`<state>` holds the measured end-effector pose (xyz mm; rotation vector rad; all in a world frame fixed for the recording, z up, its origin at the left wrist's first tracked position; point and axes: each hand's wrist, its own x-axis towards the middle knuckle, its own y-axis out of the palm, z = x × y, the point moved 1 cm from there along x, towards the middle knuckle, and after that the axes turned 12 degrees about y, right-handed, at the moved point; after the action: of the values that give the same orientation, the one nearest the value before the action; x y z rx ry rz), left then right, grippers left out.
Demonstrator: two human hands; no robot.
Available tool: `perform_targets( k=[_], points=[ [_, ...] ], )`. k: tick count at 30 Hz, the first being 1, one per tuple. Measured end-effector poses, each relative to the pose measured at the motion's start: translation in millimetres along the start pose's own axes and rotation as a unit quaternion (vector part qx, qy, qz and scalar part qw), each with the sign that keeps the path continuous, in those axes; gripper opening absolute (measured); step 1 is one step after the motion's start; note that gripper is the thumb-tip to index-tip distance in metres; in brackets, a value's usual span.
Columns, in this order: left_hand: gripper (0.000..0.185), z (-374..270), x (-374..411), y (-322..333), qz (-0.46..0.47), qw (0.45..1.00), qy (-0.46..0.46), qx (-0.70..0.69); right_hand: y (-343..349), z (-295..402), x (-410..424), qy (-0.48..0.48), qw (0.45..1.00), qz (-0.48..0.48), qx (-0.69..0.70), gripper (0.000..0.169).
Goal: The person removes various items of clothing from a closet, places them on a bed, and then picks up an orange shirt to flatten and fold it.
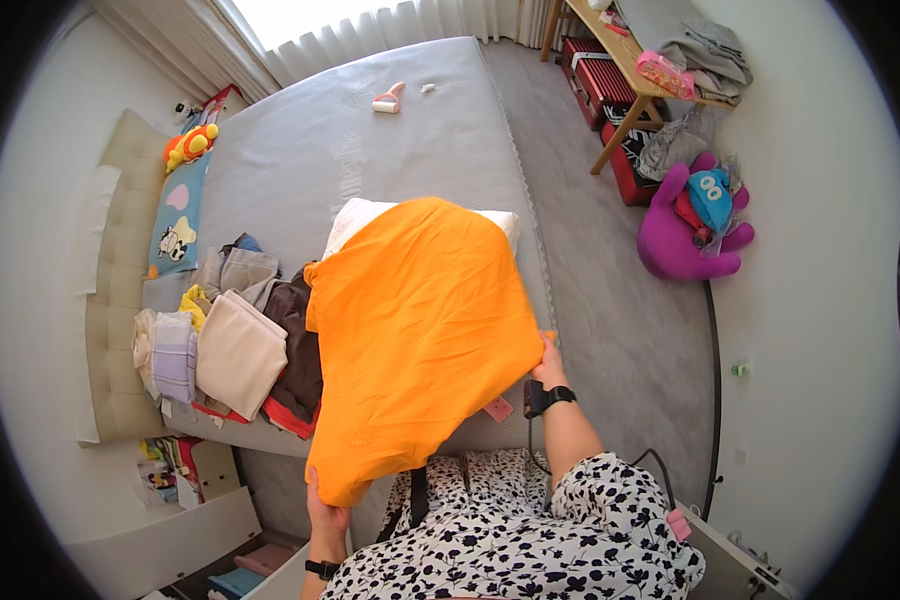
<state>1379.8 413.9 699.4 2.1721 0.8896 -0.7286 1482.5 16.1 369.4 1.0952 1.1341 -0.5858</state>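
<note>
A large orange cloth point(420, 322) is spread between my two hands over the near part of the bed. My left hand point(327, 506) grips its lower left corner, close to my body. At the cloth's right corner, my right hand point(549, 364) pinches the fabric near the mattress edge. The far end of the cloth lies over a white pillow or folded white cloth point(354, 223), which shows on both sides. Creases run across the orange fabric. Whatever lies directly beneath its middle is hidden. A pink object point(499, 409) peeks out below its right edge.
Left of the cloth sit a folded beige cloth point(241, 352), dark brown fabric point(294, 304) and other clothes. A pink-handled lint roller point(388, 101) lies on the grey mattress point(270, 150). Right, on the floor, are a purple plush toy point(671, 232) and red suitcases point(596, 79). An open drawer point(247, 574) is lower left.
</note>
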Motion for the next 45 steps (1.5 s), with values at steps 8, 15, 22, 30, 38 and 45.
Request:
perform_targets(
  k=[8,15,22,30,38,45],
  points=[
    [0.039,44,19,-44,-0.054,0.974,-0.173,-0.135,99,42,-113,-0.081,0.985,0.111,-0.101,0.037],
    [0.040,58,28,-64,0.127,0.965,-0.220,-0.062,176,27,-204,-0.151,0.945,0.188,-0.223,0.032],
    [0.050,-51,11,-85,0.133,0.978,0.158,-0.036,197,45,-296,-0.249,0.904,0.233,-0.257,0.025],
    [0.032,-215,156,31,0.256,0.946,0.191,0.053,313,69,-241,-0.092,0.882,0.280,-0.367,0.025],
    [0.028,-313,245,177,0.306,0.873,0.379,0.020,446,91,-262,-0.227,0.873,0.321,-0.290,0.030],
    [0.031,-294,158,161,0.334,0.868,0.366,0.014,380,73,-372,-0.339,0.806,0.326,-0.361,0.024]
  ],
)
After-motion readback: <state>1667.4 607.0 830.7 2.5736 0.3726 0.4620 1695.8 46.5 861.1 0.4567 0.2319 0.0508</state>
